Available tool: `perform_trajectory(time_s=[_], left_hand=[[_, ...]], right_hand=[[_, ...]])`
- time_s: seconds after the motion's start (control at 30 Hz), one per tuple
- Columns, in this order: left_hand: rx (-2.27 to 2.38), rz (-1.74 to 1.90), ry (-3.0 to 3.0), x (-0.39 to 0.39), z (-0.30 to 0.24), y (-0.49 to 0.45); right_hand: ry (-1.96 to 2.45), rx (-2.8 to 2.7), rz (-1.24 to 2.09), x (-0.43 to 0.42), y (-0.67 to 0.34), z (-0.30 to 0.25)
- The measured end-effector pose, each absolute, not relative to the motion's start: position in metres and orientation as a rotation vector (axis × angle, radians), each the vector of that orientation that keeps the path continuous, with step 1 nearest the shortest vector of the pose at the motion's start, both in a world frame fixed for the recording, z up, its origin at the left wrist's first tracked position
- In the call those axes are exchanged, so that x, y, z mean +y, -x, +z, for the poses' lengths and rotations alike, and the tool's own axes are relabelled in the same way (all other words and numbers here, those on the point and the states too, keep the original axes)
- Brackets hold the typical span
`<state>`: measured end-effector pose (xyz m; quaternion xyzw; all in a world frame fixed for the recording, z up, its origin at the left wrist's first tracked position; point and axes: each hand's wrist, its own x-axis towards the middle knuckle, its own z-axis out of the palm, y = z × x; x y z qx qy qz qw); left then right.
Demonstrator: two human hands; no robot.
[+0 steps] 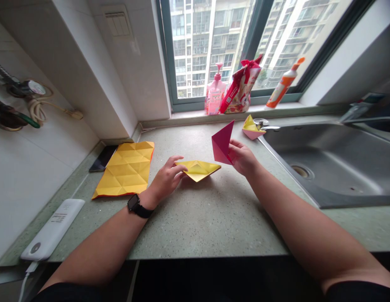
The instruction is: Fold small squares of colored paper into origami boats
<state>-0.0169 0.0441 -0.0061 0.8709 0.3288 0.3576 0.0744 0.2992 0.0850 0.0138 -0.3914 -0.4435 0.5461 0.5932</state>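
My left hand (170, 178), with a dark watch on its wrist, has thumb and fingers closed on the left end of a folded yellow paper boat (199, 170) low over the counter. Raised to the right of it, a folded magenta paper piece (223, 144) is pinched in my right hand (242, 157). Its fingertips are partly hidden behind the paper. Another small paper boat, yellow and pink (253, 128), stands by the sink's corner. To the left lies a creased sheet of yellow paper (127, 170) with an orange edge.
A steel sink (336, 159) is set into the counter at right. On the windowsill stand a pink pump bottle (215, 94), a red bag (245, 86) and an orange-white bottle (283, 88). At left are a dark phone-like slab (102, 158) and a white power bank (53, 228) with a cable.
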Motion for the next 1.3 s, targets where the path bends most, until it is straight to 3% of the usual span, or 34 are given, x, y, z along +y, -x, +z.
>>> perform_trajectory(time_s=[0.87,1.3], left_hand=[[1.0,1.082,-2.598,0.042,-0.004,0.016],[0.987,1.109,-2.579,0.042,-0.003,0.014]], right_hand=[[1.109,-1.362,1.241,0.062,-0.294,0.043],[1.084,-1.725,0.814,0.054,-0.289,0.043]])
